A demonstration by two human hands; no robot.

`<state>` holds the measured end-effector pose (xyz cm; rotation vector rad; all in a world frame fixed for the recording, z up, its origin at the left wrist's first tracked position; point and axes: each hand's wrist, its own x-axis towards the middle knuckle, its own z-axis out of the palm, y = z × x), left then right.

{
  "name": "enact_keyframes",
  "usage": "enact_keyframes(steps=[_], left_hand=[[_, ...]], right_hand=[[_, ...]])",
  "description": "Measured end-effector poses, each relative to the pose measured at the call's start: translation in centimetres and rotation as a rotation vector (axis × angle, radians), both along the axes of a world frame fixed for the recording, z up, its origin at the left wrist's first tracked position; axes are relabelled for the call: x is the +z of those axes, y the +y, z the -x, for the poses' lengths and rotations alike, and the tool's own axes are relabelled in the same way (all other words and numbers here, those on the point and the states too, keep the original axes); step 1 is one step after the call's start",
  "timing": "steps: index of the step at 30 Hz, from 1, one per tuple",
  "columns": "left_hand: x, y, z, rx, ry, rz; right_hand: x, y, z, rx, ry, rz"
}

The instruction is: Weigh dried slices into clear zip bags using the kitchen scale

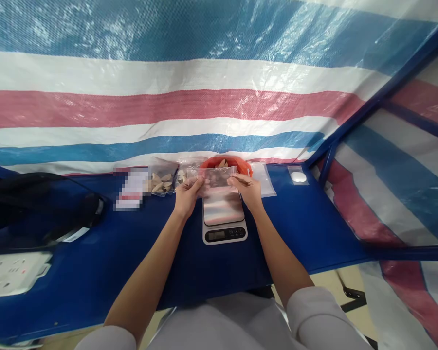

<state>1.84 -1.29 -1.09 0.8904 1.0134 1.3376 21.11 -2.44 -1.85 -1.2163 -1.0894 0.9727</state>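
Note:
A clear plastic bag (218, 177) is stretched between my two hands, above the far part of a digital kitchen scale (224, 214). My left hand (188, 193) pinches its left side, and my right hand (247, 188) pinches its right side near the top. Through the film the bag looks flat, with no contents that I can make out. Right behind it sits a red plastic bag (244, 165) with brownish dried slices showing in its mouth. The scale's steel plate is bare in front of the held bag, and its display shows no readable number.
Clear bags of dried slices (161, 183) stand left of my hands, beside a blurred-out label. Flat clear bags (265, 180) lie to the right, then a small bag with a white round item (298, 177). A black headset-like object (83, 214) and power strip (16, 273) occupy the left.

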Motion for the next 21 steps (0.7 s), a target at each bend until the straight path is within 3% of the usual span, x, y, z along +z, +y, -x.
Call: enact_keyframes(steps=[7, 13, 21], left_hand=[[-1.3, -0.2, 1.0, 0.013, 0.034, -0.069], [-2.1, 0.1, 0.9, 0.059, 0.121, -0.063], [-1.8, -0.2, 1.0, -0.003, 0.062, -0.032]], right_hand=[[-1.6, -0.5, -1.1, 0.057, 0.02, -0.03], [-1.4, -0.3, -1.6, 0.054, -0.002, -0.015], [-1.1, -0.6, -1.9, 0.064, 0.039, -0.018]])
